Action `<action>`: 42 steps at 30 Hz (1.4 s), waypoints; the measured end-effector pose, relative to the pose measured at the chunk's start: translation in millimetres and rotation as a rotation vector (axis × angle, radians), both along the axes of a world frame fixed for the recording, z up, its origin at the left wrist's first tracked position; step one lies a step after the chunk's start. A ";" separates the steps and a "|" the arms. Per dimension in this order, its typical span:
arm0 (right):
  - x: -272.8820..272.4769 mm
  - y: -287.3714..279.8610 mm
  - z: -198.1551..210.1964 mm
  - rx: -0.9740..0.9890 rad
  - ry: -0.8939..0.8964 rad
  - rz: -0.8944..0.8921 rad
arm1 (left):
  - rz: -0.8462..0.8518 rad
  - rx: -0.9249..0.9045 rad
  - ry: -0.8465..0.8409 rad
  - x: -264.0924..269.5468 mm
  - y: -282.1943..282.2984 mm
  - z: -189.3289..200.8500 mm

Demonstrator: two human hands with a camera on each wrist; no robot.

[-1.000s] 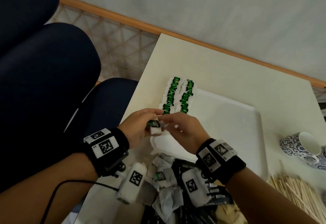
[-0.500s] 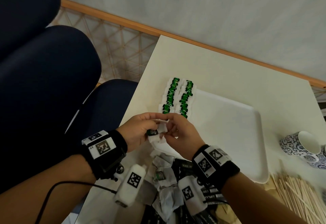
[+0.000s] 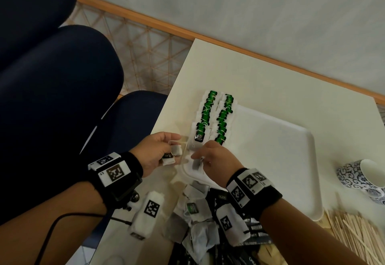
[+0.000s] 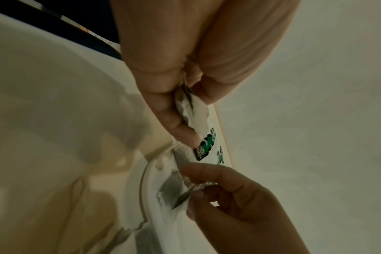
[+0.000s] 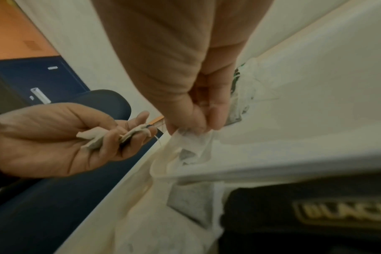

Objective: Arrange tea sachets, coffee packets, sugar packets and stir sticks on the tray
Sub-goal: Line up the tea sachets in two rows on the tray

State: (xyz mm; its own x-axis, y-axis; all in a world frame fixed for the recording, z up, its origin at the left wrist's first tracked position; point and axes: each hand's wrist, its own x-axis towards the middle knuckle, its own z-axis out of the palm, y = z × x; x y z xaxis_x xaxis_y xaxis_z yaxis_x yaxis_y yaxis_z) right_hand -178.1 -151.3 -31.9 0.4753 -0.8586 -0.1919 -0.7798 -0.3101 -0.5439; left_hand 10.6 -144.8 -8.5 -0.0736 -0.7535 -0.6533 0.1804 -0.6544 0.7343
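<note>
- Left hand (image 3: 155,152) pinches a tea bag (image 3: 176,150); right hand (image 3: 214,158) pinches another (image 3: 196,163) above the tray (image 3: 291,160).
- Bags look light, soft, tearable; best held by an edge.

The word "BLACK" stands in pale letters on a small label of a black coffee packet (image 3: 222,197) lying just below the near edge of the white tray (image 3: 291,143); the right wrist view shows the same gold-framed word cut off as "BLAC" (image 5: 342,214). Other black packets beside it carry white lettering too blurred to read. The green tags on the tea sachets (image 3: 199,137) in the tray bear a round emblem and small print that cannot be made out.
</note>
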 end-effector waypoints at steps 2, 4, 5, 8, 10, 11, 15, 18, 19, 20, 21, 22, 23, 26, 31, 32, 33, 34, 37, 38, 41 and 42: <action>-1.4 -0.1 -0.8 -0.001 -0.051 -0.010 | -0.005 0.001 -0.017 -0.9 -0.4 -2.1; -3.9 2.9 1.9 -0.014 -0.092 -0.037 | -0.017 -0.004 -0.044 -1.2 -0.9 -4.9; -5.7 4.0 3.0 -0.033 -0.115 -0.054 | -0.031 -0.010 -0.062 -1.5 -0.8 -6.1; -13.4 3.8 3.3 -0.065 -0.168 -0.105 | -0.075 -0.024 -0.093 -3.2 -0.4 -8.1; -18.4 1.7 6.0 -0.077 -0.176 -0.113 | -0.102 -0.031 -0.083 -4.6 0.1 -6.5; -20.9 0.6 9.7 -0.094 -0.175 -0.103 | -0.110 -0.031 -0.069 -5.1 0.2 -5.6; -32.2 -3.8 28.1 -0.124 -0.155 -0.017 | -0.126 -0.045 -0.029 -6.6 -0.1 -3.1; -38.1 -8.4 35.0 -0.028 -0.114 -0.020 | -0.111 -0.055 -0.004 -8.7 -0.9 -0.3; -39.1 -10.2 35.0 -0.004 -0.100 -0.019 | -0.106 -0.055 0.013 -8.9 -1.0 0.8; -39.5 -12.3 34.6 0.018 -0.090 -0.021 | -0.103 -0.054 0.027 -8.5 -0.9 1.6; -39.5 -14.6 33.4 0.033 -0.084 -0.027 | -0.102 -0.053 0.034 -8.2 -0.8 2.2; -39.5 -16.9 31.7 0.040 -0.078 -0.036 | -0.102 -0.052 0.032 -7.8 -1.0 2.0; -39.4 -19.5 29.7 0.042 -0.075 -0.051 | -0.103 -0.051 0.025 -7.7 -1.3 1.6; -39.3 -26.4 24.2 0.038 -0.097 -0.104 | -0.088 -0.039 0.030 -7.5 -3.2 0.9; -39.8 -29.9 21.1 -0.028 -0.088 -0.102 | -0.104 -0.024 0.015 -9.1 -5.3 1.0; -39.7 -28.7 22.1 -0.063 -0.097 -0.108 | -0.102 -0.025 0.015 -10.0 -5.6 0.7; -39.1 -27.0 23.8 -0.101 -0.125 -0.118 | -0.098 -0.026 0.017 -11.3 -6.0 0.2; -37.1 -24.3 26.8 -0.130 -0.169 -0.127 | -0.093 -0.029 0.019 -12.7 -6.0 -0.1; -22.7 -15.7 37.3 -0.034 -0.278 -0.182 | -0.088 -0.039 0.032 -18.1 -5.2 -0.3; -17.8 -13.5 37.4 0.061 -0.289 -0.213 | -0.089 -0.044 0.039 -20.1 -4.9 -0.4; -8.8 -9.3 28.4 0.347 -0.397 -0.313 | -0.086 -0.070 0.052 -25.8 -3.1 1.6; -7.6 -8.8 25.9 0.396 -0.481 -0.347 | -0.081 -0.079 0.049 -26.7 -2.6 1.7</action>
